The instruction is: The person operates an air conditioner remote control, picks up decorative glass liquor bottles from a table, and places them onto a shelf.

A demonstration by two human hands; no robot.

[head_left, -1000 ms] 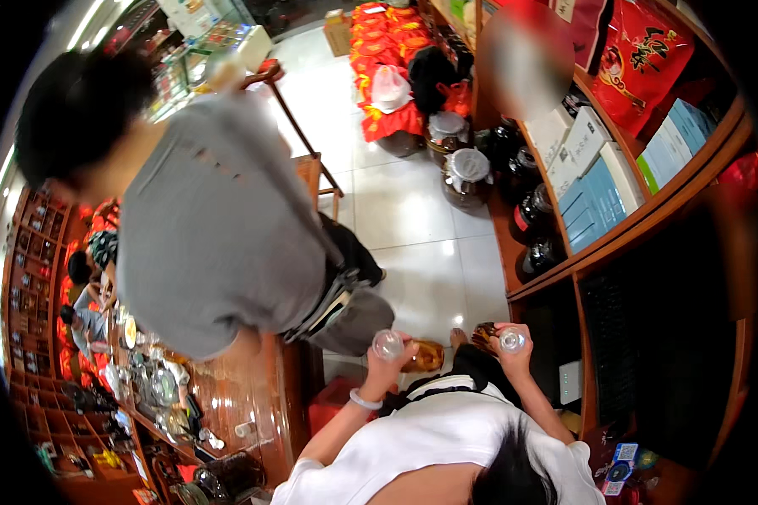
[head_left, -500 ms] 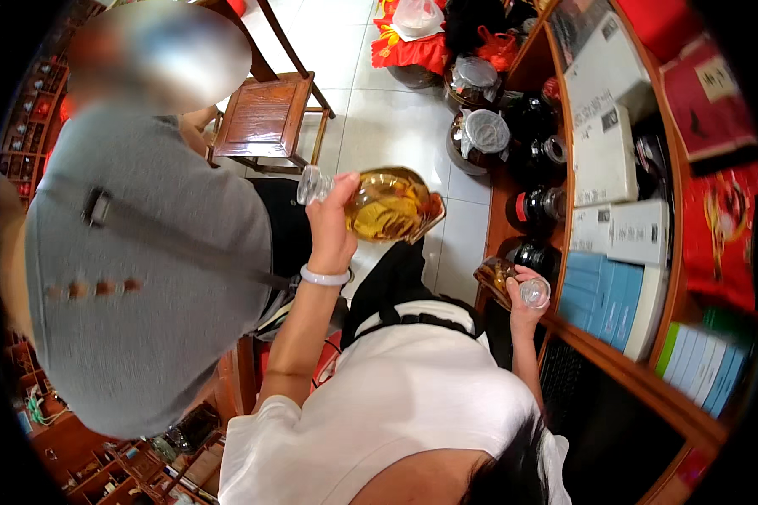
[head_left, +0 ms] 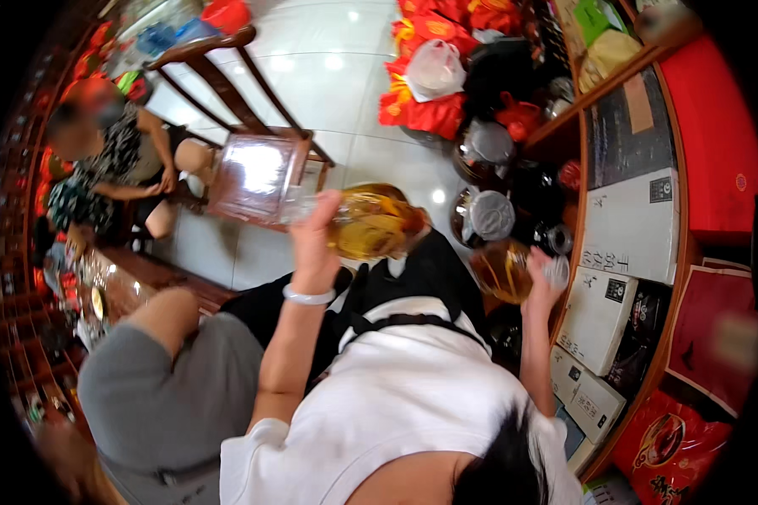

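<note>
Grey-shirted person (head_left: pixel 173 396) shifts back to our lower left

Our left fingers (head_left: pixel 324 204) curl closed around the neck of an amber-filled glass bottle (head_left: pixel 375 223), tilted sideways ahead of us, near the wooden chair (head_left: pixel 257 172). Our right fingers (head_left: pixel 539 269) grip a second amber bottle (head_left: pixel 499 271) by its neck, near the covered jars (head_left: pixel 488 215) and the boxes (head_left: pixel 632 223).

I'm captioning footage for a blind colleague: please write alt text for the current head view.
The wearer's left hand grips a transparent rounded bottle of golden liquid by its neck, the right hand a transparent amber-toned bottle. A brown wooden chair stands ahead, white rectangular boxes at right, and a grey-clad person at left.
</note>
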